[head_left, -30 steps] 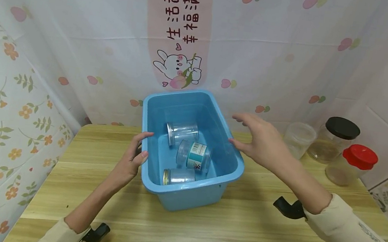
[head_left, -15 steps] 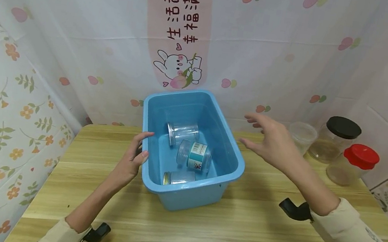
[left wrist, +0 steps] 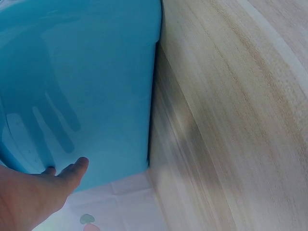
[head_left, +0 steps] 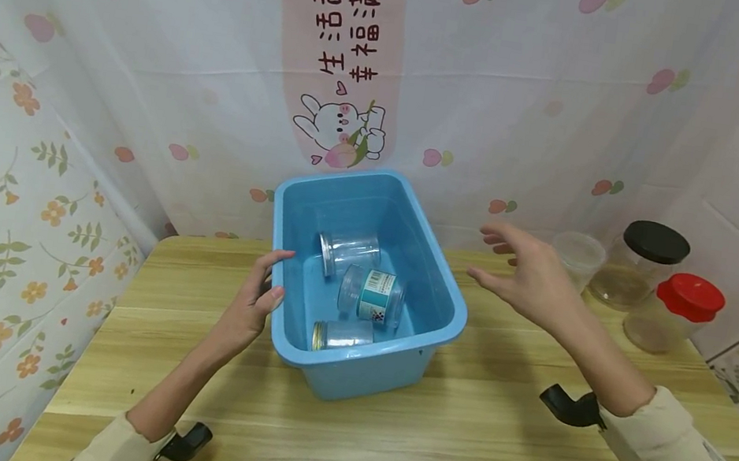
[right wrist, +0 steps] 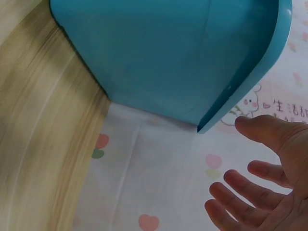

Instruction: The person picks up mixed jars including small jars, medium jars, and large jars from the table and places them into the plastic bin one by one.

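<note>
surface (head_left: 464, 460) of striped wood meets printed curtains (head_left: 546, 105); left hand (head_left: 251, 300) holds a blue tub (head_left: 365, 380), grip half curled; right hand (head_left: 527, 278) hangs apart, grip wide, holding nothing.

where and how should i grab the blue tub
Probably take the blue tub by its rim, midway along both long sides, coming from left and right together: the rim juts outward, giving an edge to hook. Keep it level, since three clear jars lie on their sides inside. The left hand touches the left rim; the right hand hangs clear.
</note>
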Demonstrator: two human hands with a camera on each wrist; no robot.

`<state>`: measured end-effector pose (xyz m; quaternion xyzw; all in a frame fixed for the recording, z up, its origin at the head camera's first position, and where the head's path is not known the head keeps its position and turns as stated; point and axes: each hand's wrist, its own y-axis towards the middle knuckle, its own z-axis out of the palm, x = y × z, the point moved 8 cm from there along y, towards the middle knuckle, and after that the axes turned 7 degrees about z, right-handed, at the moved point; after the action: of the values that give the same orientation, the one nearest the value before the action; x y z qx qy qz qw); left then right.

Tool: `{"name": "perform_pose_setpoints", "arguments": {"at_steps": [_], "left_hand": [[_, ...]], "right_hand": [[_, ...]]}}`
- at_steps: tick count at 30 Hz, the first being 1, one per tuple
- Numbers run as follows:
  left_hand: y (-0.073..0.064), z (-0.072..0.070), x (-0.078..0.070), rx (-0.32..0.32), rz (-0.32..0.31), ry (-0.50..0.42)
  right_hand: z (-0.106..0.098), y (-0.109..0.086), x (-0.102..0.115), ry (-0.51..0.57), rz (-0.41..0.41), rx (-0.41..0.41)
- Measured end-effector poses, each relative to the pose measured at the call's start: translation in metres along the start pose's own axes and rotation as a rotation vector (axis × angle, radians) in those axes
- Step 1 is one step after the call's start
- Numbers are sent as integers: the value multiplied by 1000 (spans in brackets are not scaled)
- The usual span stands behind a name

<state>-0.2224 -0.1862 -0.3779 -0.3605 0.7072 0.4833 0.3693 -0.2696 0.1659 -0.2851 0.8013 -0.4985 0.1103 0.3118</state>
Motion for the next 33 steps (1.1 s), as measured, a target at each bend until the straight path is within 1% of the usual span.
{"name": "perform_pose_setpoints", "arguments": {"at_steps": [6, 14, 20, 24, 28, 33], "left_hand": [[1, 1, -1, 11, 21, -16], [1, 0, 0, 4, 17, -2], [1, 1, -1, 10, 20, -5], [1, 1, 1, 15, 18, -7], [1, 1, 0, 14, 17, -14], [1, 1, 0, 15, 13, -27]], "right_hand": [[-3, -4, -13, 3, 43, 8], [-7, -5, -30, 45, 110, 28], [-9, -7, -44, 64, 179, 43], [-12, -9, -53, 76, 204, 25], [-14, -11, -61, 92, 208, 8], [-18, -14, -71, 122, 244, -16]]}}
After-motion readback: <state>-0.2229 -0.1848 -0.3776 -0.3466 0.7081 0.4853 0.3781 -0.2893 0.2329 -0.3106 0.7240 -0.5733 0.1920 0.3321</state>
